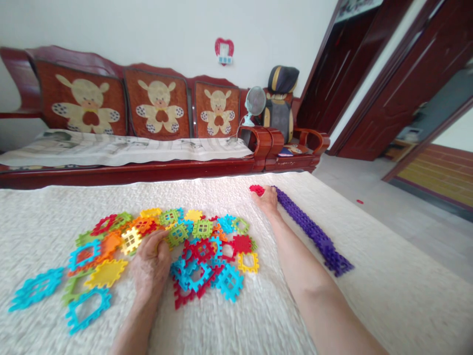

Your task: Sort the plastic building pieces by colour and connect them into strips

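Observation:
Far out on the cloth-covered table, my right hand [268, 199] is closed on a red notched plastic building piece [256, 189]. Beside that hand starts a long row of purple notched pieces [305, 221], which runs toward the right front. My left hand [152, 259] is down in a loose pile of building pieces, its fingers curled in; what they hold, if anything, is hidden. A pale yellow window piece [131, 240] lies just left of those fingers, and a green window piece [178, 234] to their right. Blue frame pieces [88, 308] lie at the near left.
Red, orange, blue and yellow pieces overlap across the pile, with a yellow frame [248, 263] at its right edge. Behind the table [266, 315] stands a wooden sofa [207, 169] with bear-patterned cushions. A small fan [254, 101] and a chair [279, 118] are at the back.

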### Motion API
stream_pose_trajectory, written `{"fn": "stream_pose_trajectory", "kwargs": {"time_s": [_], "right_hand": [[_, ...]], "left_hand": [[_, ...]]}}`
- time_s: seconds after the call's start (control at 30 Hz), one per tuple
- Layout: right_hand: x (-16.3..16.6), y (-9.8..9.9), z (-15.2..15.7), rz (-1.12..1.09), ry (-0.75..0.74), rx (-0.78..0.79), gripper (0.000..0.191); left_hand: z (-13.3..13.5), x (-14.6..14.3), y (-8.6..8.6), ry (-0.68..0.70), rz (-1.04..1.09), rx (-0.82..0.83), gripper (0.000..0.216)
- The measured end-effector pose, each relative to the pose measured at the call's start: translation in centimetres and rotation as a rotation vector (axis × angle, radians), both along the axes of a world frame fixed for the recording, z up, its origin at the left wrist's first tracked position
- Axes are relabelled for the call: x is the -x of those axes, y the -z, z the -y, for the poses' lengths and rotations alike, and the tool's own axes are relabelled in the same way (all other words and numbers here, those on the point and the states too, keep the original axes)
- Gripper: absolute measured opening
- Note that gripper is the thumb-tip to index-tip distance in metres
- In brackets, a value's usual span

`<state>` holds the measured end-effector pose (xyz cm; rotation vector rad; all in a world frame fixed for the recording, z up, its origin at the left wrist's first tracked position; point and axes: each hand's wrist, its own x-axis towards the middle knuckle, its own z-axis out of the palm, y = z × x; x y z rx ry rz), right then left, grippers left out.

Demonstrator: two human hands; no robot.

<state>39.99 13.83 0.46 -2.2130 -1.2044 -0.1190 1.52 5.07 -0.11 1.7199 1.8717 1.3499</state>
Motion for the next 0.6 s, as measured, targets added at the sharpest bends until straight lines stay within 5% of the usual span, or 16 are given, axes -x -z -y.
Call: {"fn": "stream_pose_trajectory", "kwargs": {"time_s": [0.6], "right_hand": [[0.9, -0.8, 0.7, 0.008, 0.017, 0.082, 0.052]], "left_hand": [[-0.7, 0.5, 1.7, -0.021, -0.04, -0.088, 0.024]]}}
